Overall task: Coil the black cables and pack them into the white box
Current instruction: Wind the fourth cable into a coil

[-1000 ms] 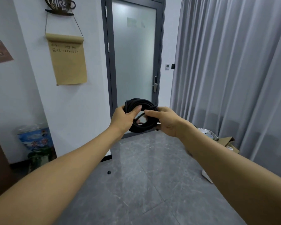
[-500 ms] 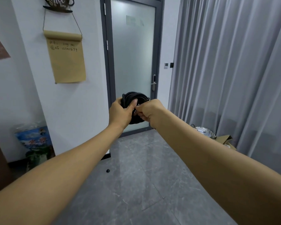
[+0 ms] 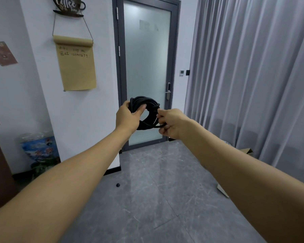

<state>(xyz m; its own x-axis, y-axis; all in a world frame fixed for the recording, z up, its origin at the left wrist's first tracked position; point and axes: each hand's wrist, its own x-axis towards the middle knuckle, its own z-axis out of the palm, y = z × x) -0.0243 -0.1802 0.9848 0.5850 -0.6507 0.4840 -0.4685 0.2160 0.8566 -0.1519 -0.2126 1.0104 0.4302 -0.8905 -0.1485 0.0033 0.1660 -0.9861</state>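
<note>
A black cable (image 3: 148,114), wound into a round coil, is held up in front of me at arm's length. My left hand (image 3: 128,118) grips the coil's left side, thumb across the strands. My right hand (image 3: 170,124) has its fingers curled round the coil's right side, where a thin light strand shows against the black. A white box corner (image 3: 222,190) shows on the floor behind my right forearm, mostly hidden.
A frosted glass door (image 3: 146,74) stands straight ahead, grey curtains (image 3: 253,76) fill the right. A cardboard flap (image 3: 247,151) lies by the curtain. A small black object (image 3: 118,185) sits on the grey floor. A plastic-wrapped package (image 3: 39,151) leans against the left wall.
My right hand has slid from the middle of the coil out to its right side. The coil now shows more openly between both hands.
</note>
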